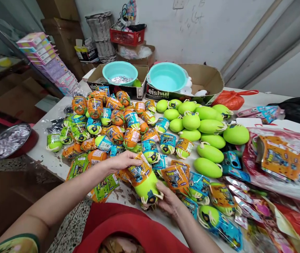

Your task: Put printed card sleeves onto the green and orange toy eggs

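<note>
In front of my body I hold a lime-green plastic egg [146,188] with pale cord loops at its lower end. An orange printed sleeve [138,173] covers its upper part. My left hand [125,161] pinches the sleeve's top edge between thumb and fingers. Around the egg's lower right side curl the fingers of my right hand [169,201], partly hidden by the egg. Flat orange sleeves [175,176] lie just to the right of the held egg. Beyond it, many wrapped eggs [117,117] in orange, blue and green sleeves are heaped together.
Bare green eggs [210,153] fill the table's right middle. Two turquoise basins [167,77] rest on cardboard boxes at the back. A steel bowl of small packets [10,138] stands left. A plastic bag with orange sleeves [284,158] lies right, and stacked boxes [44,63] rise at far left.
</note>
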The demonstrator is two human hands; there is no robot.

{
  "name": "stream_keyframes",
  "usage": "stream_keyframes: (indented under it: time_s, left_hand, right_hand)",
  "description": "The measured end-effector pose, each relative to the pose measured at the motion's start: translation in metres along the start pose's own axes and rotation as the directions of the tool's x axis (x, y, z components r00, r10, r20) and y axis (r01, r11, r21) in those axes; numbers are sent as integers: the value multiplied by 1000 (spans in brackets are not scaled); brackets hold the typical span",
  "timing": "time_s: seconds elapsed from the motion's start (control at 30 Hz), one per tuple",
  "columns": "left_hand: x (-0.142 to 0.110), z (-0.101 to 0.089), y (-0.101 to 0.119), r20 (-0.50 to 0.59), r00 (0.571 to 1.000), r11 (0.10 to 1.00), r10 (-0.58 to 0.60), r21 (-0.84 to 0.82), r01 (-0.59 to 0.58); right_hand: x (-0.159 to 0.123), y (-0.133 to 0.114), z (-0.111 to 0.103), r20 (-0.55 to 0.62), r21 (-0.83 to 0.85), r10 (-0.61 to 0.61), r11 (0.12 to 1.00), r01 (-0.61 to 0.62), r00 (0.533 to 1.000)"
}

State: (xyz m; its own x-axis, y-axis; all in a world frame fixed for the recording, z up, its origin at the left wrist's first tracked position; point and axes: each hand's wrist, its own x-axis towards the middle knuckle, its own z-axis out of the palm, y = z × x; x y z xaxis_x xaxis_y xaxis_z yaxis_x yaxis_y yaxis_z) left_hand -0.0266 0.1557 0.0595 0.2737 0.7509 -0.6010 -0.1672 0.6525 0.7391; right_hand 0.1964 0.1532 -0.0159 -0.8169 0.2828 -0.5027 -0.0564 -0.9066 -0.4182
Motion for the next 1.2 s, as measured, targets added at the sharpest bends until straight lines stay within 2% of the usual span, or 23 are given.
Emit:
stream_keyframes:
  time_s: [0.17,0.23,0.3,0.33,0.4,0.43,0.47,0.5,0.53,0.57,0.6,0.63,0.7,0.83,0.9,0.97,1.07,1.2]
  left_hand:
    - [-5,5,8,151,988,976,-6,217,-27]
    - [-7,5,11,168,985,947,26,311,-78]
    - [-10,5,10,65,985,910,162,376,-175]
    - [-12,4,8,-39,961,887,273,396,-236]
    - [-18,2,0,-281,843,854,459,402,-331]
    - [-21,1,-7,-358,801,861,479,371,-349]
    - [-25,0,-16,-377,815,889,440,309,-338]
    - [-28,0,-26,-341,870,930,356,224,-293]
    - [-31,2,-36,-263,931,966,251,133,-223]
    - [-35,4,-46,-171,973,987,157,51,-150]
    - [-37,7,-54,-97,991,995,95,-12,-97]
    - [-40,10,-61,-55,996,996,71,-55,-74]
    - [-44,17,-69,-38,995,991,88,-99,-91]
    - [-49,26,-66,35,990,986,139,-101,-135]
    - [-50,27,-64,62,987,987,152,-57,-148]
    - [-50,27,-66,25,986,986,164,-20,-164]
    - [-49,25,-77,-66,987,987,146,-54,-149]
    - [-51,22,-98,-131,991,998,-38,-57,31]
  right_hand:
    - [2,-4,16,103,-107,40,994,-29,994]
    - [5,-3,21,118,-97,8,995,4,993]
    - [7,1,24,91,-69,-51,996,58,995]
    - [8,3,25,73,-55,-77,995,81,994]
    - [8,9,27,45,-32,-109,993,111,993]
    - [8,12,28,34,-20,-119,993,120,992]
    - [8,16,29,23,-7,-129,992,129,991]
    - [7,20,30,9,6,-140,990,140,990]
    - [6,24,32,-5,17,-147,989,147,989]
    - [5,28,34,-14,24,-152,988,153,988]
    - [4,33,35,-16,27,-159,987,159,987]
    - [3,37,36,-14,25,-166,986,166,986]
    - [-1,42,36,-6,-3,-178,984,178,984]
    - [-7,40,31,2,-168,-169,972,167,986]
    - [-8,34,31,5,-184,-176,967,174,984]
    - [-8,29,33,-1,-143,-189,972,187,982]
    - [-8,25,38,-25,-114,-187,976,183,982]
    - [-10,34,34,-68,-98,-146,985,139,987]
